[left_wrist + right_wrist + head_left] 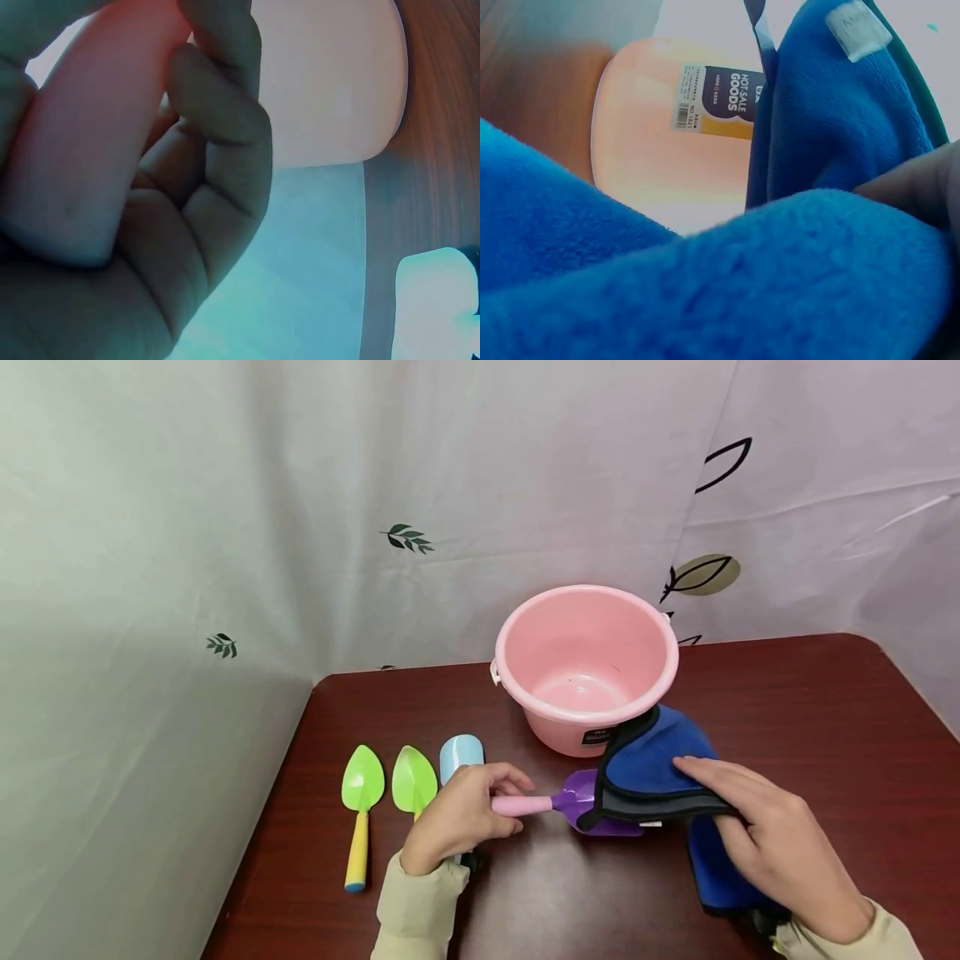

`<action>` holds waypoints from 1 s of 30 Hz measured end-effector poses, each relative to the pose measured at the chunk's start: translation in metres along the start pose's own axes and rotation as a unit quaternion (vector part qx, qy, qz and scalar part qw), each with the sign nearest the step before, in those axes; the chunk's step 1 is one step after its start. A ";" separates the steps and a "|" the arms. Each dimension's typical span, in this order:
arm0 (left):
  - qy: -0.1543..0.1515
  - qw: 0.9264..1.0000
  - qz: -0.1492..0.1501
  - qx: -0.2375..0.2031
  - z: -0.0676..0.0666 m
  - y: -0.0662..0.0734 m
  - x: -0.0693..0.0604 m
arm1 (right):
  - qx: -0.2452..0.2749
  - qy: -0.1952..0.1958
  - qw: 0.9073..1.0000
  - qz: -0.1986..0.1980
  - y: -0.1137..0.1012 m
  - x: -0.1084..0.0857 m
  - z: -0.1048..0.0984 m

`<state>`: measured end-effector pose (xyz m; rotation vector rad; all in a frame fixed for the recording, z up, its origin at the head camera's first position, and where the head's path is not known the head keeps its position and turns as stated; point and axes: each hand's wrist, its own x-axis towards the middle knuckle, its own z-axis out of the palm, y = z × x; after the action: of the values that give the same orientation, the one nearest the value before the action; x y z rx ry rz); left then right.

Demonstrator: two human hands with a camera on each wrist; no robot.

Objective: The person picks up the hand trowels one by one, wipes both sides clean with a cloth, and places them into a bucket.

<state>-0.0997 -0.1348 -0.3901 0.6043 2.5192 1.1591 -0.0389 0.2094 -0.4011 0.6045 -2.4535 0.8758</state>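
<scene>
My left hand (461, 810) grips the pink handle of a toy shovel (521, 806) with a purple blade. The left wrist view shows the fingers curled round that handle (82, 142). The far end of the blade disappears behind a blue fleece cloth (660, 760) with black edging. My right hand (787, 835) pinches this cloth by its near side, and one part hangs below the hand. Up close in the right wrist view, the fleece (840, 135) carries a small white tag. Beyond both hands stands a pink bucket (588, 722), its inside showing nothing.
Left of my left hand lie two green spades, one with a yellow handle (362, 785) and one partly hidden (414, 777). A light blue scoop (462, 753) sits behind that hand. A patterned curtain (450, 468) hangs behind the dark red table (555, 902).
</scene>
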 end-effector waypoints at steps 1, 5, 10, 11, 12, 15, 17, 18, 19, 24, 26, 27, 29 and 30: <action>-0.001 1.000 0.002 0.001 0.000 0.000 0.000 | 0.001 0.002 1.000 0.015 -0.001 0.000 -0.001; 0.003 1.000 0.004 0.011 -0.001 0.001 -0.001 | 0.003 0.008 0.998 0.066 -0.006 -0.001 -0.004; 0.023 0.999 0.009 0.025 0.000 0.002 -0.002 | 0.010 0.026 0.996 0.080 -0.006 -0.001 -0.006; 0.027 0.999 0.010 0.025 0.000 0.002 -0.002 | 0.011 0.032 0.996 0.080 -0.006 0.000 -0.006; 0.032 0.999 0.010 0.025 0.001 0.003 -0.003 | 0.013 0.039 0.996 0.080 -0.006 0.000 -0.006; 0.041 0.999 0.010 0.026 0.001 0.003 -0.003 | 0.019 0.058 0.995 0.079 -0.006 0.000 -0.006; 0.046 0.998 0.011 0.030 0.001 0.004 -0.003 | 0.020 0.065 0.994 0.080 -0.006 0.000 -0.006; 0.048 0.998 0.012 0.032 0.001 0.004 -0.003 | 0.020 0.067 0.994 0.080 -0.005 0.000 -0.006; 0.049 0.998 0.013 0.032 0.001 0.004 -0.003 | 0.021 0.069 0.994 0.080 -0.005 0.000 -0.006; 0.043 0.999 0.013 0.014 0.002 0.004 -0.002 | 0.022 0.072 0.994 0.083 -0.005 0.000 -0.006; 0.042 0.999 0.014 0.006 0.002 0.003 -0.002 | 0.025 0.076 0.993 0.083 -0.004 0.000 -0.007; 0.043 0.999 0.014 0.002 0.002 0.003 -0.002 | 0.026 0.078 0.993 0.083 -0.004 0.000 -0.007; 0.044 0.999 0.021 0.000 0.003 0.003 -0.002 | 0.028 0.082 0.993 0.084 -0.004 0.000 -0.007; 0.045 0.999 0.025 0.000 0.003 0.003 -0.001 | 0.029 0.084 0.992 0.084 -0.004 0.000 -0.007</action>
<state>-0.0965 -0.1322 -0.3894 0.6327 2.5936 1.2298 -0.0349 0.2111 -0.3941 0.3313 -2.3580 1.0232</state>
